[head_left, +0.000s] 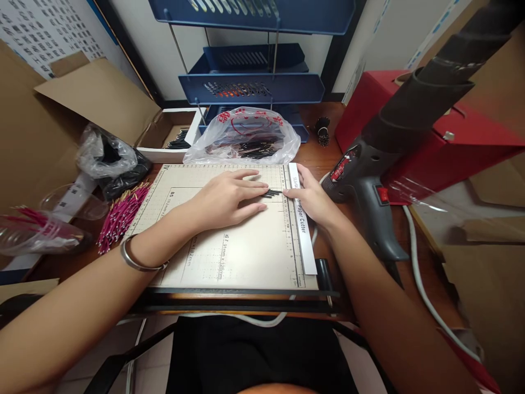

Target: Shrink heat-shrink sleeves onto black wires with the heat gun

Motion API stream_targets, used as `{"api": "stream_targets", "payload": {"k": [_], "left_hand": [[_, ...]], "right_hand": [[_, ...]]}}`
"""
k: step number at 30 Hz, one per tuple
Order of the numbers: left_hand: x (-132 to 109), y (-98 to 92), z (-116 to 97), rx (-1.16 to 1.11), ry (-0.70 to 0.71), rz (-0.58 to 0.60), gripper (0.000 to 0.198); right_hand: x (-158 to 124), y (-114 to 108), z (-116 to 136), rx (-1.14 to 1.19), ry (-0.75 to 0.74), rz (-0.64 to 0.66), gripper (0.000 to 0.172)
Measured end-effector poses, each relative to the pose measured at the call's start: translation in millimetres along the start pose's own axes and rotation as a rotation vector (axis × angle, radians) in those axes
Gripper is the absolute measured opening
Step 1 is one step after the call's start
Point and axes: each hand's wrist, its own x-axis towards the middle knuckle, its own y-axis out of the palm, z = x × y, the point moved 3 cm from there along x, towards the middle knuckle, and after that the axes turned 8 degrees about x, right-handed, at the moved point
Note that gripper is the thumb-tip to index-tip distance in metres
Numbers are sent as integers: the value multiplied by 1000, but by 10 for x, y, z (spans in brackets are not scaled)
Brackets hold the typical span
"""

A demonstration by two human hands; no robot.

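Note:
A beige paper cutter board (229, 246) with printed grid lines lies on the desk before me. My left hand (227, 198) rests flat on it, fingers stretched out over a small bunch of thin black tubes (273, 193). My right hand (312, 197) lies at the board's right edge on the white cutter strip (302, 230), its fingertips touching the ends of the black tubes. A metal bangle (137, 257) circles my left wrist.
A heat gun (369, 180) stands right of the board, its white cable (418, 268) trailing forward. Magenta wires (121, 216) lie heaped at the left. A plastic bag of black tubes (246, 139), blue trays (250, 87), a red box (430, 131) and cardboard boxes surround the board.

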Motion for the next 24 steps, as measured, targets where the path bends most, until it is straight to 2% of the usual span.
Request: {"api": "stream_targets", "payload": {"k": [5,9,14,17,20,24], "left_hand": [[5,45,-83,-8,-39,172,60],[22,43,-112,-29,-53,269,71],[39,2,-80,-25,-98,217,64],[36,-6,-76,-27,-92,186,58],[30,9,-91,-30,-84,204,58],[35,35,-115,-16,-76,252,64]], "right_hand": [[6,2,-27,11,2,-16,78],[13,-14,-2,35,3,-42,75],[6,-10,81,98,-23,1,65],[-11,2,114,55,-80,10,58],[-26,7,127,9,-122,14,54],[-24,-12,106,23,-108,20,50]]}}
